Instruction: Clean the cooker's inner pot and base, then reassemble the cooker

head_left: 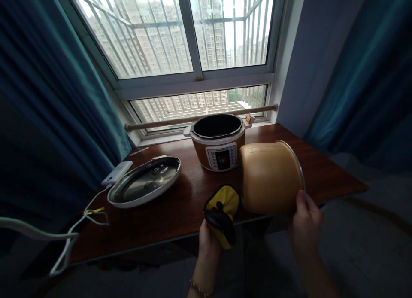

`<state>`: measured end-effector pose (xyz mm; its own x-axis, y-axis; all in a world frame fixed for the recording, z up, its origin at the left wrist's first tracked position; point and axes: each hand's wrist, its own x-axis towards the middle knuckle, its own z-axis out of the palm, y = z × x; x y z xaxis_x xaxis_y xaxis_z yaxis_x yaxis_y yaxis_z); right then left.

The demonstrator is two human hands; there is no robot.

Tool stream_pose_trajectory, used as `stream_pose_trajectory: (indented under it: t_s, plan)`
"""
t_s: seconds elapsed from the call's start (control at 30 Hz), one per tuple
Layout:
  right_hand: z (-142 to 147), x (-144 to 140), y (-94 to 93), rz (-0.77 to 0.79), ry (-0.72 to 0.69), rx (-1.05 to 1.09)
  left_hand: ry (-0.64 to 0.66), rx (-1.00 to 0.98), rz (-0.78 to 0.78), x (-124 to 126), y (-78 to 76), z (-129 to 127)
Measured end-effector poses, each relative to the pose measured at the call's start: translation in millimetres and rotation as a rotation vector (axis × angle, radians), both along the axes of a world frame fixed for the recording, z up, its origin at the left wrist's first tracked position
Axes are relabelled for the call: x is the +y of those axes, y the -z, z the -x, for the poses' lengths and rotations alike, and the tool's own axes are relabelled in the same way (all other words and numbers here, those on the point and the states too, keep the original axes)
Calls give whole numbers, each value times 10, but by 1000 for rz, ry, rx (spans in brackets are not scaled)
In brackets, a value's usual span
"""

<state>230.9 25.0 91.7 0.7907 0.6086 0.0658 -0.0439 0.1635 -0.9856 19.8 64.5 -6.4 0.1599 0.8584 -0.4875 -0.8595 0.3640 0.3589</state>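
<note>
My right hand (305, 223) is closed on the rim of a gold-coloured inner pot (268, 177), which is tipped on its side with its opening turned away to the right. Bunched in my closed left hand (207, 242) is a yellow and black cloth (227, 203), held just left of the pot's base and apart from it. Behind them an electric cooker (222, 154) stands upright and uncovered on the table, its dark inside showing. The cooker's lid (144, 182), with a glassy centre and white rim, lies to the left, underside up.
The brown wooden table (183, 220) ends close in front of me. A white power strip (117, 173) and its white cable (69, 235) lie at the left edge. Beyond the table are a barred window and a rail (167, 123), with blue curtains (80, 70) on both sides.
</note>
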Motion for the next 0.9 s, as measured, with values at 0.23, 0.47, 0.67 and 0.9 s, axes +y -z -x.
stream_pose_trajectory:
  t_s: [0.23,0.47,0.67,0.9]
  plan:
    - [-169,-204,-37,-155,-147,405,22,43,-45,-32,-28,220]
    - [-8,-90,389,13,-591,634,-167,240,-130,-52,-367,221]
    - [210,33,571,14,-685,851,-332,446,-172,-138,-506,234]
    - [282,121,746,14,-709,874,-377,524,-202,-118,-591,195]
